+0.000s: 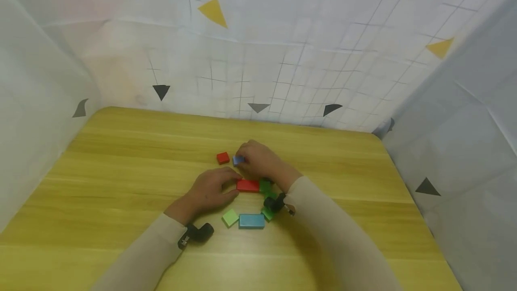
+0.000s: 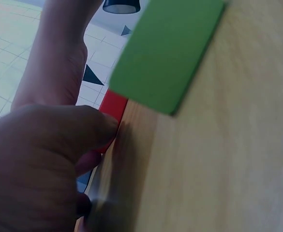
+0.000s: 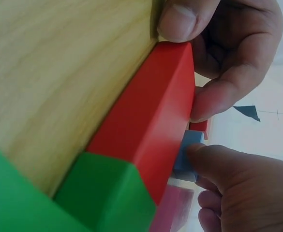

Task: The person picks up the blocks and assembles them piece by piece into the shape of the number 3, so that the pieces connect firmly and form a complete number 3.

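Note:
My left hand (image 1: 212,188) pinches the left end of a long red block (image 1: 248,186) between thumb and index finger. That block lies on the table, its other end against a green block (image 3: 105,188), as the right wrist view shows. Beyond it, my right hand (image 1: 262,160) holds a small blue block (image 1: 237,160), with the thumb on one face. Just left of the blue block lies a small red block (image 1: 223,158). A pink block (image 3: 172,208) shows behind the long red one in the right wrist view; in the head view I cannot make it out.
Nearer to me lie a light green block (image 1: 230,218), a light blue oblong block (image 1: 251,221) and a green block (image 1: 267,213), close together in a row. My right sleeve and wrist camera partly cover the green pieces. White patterned sheets (image 1: 282,71) hang around the wooden table (image 1: 153,138).

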{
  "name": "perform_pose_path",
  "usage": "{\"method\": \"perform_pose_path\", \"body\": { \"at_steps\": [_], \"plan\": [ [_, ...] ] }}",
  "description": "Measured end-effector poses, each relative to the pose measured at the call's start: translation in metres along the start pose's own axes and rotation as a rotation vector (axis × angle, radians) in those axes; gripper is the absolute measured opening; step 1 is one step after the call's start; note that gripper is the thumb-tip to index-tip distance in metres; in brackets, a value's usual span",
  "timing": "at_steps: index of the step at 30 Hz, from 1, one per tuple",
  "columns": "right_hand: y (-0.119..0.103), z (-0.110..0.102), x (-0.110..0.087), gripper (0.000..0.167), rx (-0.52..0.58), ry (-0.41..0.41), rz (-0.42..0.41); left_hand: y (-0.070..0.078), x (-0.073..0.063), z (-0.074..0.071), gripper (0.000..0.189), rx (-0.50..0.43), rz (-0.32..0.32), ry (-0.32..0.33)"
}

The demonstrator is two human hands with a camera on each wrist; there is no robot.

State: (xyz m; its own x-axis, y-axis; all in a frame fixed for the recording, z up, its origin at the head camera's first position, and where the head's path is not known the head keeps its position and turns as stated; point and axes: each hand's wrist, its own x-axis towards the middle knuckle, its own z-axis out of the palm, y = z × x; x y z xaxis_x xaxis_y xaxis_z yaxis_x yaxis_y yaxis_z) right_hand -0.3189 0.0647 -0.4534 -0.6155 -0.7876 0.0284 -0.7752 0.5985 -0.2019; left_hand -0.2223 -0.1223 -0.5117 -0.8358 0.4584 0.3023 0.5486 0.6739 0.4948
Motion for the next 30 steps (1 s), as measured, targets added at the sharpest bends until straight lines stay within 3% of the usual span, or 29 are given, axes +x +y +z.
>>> {"method": "perform_pose_path", "body": {
  "at_steps": [13,30],
  "plan": [
    [-0.001,-0.002,0.0,0.018,0.007,-0.002,0.0,0.0,0.0,0.0,0.031,0.003,0.026,0.012],
    [0.009,-0.002,-0.009,0.024,0.041,0.108,-0.008,0.002,-0.001,-0.002,0.033,0.011,-0.01,-0.002]
  ]
}}
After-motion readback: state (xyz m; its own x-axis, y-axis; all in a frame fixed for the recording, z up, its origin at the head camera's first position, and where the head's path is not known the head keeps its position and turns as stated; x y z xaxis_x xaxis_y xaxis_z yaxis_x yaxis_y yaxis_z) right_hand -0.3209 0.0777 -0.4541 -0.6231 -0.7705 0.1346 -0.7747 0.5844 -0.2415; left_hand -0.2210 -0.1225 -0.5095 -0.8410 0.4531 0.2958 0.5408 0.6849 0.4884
